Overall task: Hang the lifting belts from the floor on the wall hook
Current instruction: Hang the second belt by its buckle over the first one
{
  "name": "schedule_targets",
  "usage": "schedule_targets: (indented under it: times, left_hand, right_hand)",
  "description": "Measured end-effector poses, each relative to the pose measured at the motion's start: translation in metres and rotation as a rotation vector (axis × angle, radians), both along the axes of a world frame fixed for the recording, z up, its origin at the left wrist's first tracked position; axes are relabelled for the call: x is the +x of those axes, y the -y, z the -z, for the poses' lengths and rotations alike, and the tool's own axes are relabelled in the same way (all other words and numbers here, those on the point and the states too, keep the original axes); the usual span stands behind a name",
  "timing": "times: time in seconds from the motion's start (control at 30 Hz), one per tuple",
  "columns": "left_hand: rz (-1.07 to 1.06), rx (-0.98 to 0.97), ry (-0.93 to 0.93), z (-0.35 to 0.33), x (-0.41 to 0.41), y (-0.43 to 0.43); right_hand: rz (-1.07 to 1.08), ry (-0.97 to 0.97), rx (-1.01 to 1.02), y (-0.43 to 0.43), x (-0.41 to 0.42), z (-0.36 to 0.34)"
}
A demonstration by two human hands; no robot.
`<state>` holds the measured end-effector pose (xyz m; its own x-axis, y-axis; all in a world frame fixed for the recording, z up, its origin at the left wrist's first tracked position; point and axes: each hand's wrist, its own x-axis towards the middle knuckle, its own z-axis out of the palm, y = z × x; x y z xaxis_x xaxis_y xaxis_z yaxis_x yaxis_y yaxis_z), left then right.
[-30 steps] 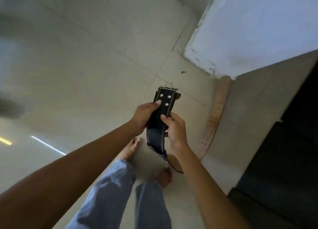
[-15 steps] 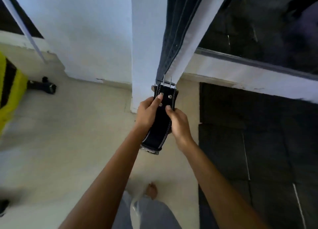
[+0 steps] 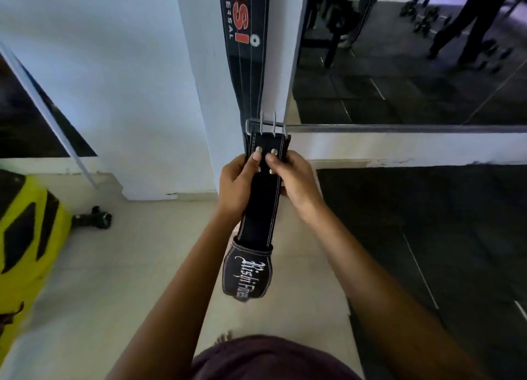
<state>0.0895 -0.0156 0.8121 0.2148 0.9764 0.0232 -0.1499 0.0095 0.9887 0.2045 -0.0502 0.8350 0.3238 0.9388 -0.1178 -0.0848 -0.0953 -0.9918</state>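
Observation:
I hold a black lifting belt (image 3: 261, 205) upright in front of a white pillar. Its steel two-prong buckle (image 3: 266, 125) points up and its wide end with white script hangs down. My left hand (image 3: 238, 184) grips the belt's left edge just under the buckle. My right hand (image 3: 295, 180) grips the right edge at the same height. Both thumbs press on the belt's face. A second black belt (image 3: 246, 46) with red lettering hangs down the pillar right behind the buckle. The wall hook is out of view above.
The white pillar (image 3: 199, 94) stands straight ahead, with a mirror (image 3: 413, 60) to its right above black rubber floor mats (image 3: 427, 237). A yellow and black object (image 3: 25, 231) sits at the left, next to a small dark item (image 3: 94, 218) on the pale tiled floor.
My view has swung up from the floor to the pillar. Both hands have raised the belt toward the hanging belt, and more of the held belt now dangles below my hands.

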Motion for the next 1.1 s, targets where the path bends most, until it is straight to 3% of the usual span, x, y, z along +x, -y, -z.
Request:
schedule_targets:
  times: [0.13,0.3,0.47,0.67,0.9,1.0,1.1]
  left_hand:
    - [-0.09,0.04,0.022,-0.012,-0.014,0.0]
    - [-0.127,0.043,0.058,-0.024,-0.03,0.008]
    - [-0.143,0.081,0.094,-0.041,-0.036,0.011]
    - [-0.109,0.194,0.025,-0.048,-0.038,0.02]
    - [-0.175,0.218,0.005,-0.053,-0.052,0.014]
    - [-0.148,0.237,-0.038,-0.053,-0.057,0.012]
    - [-0.093,0.226,-0.029,-0.051,-0.057,0.017]
  right_hand:
    - [-0.226,0.01,0.003,0.04,-0.029,0.038]
    - [-0.251,0.12,-0.075,0.057,-0.034,0.054]
    - [-0.159,0.014,0.071,0.026,-0.033,-0.002]
    - [-0.119,0.023,0.122,-0.023,-0.017,-0.072]
    - [-0.339,-0.023,-0.011,0.041,-0.043,0.024]
    - [-0.271,0.01,-0.005,0.057,-0.051,0.042]
    - [-0.176,-0.056,0.092,0.038,-0.048,0.01]
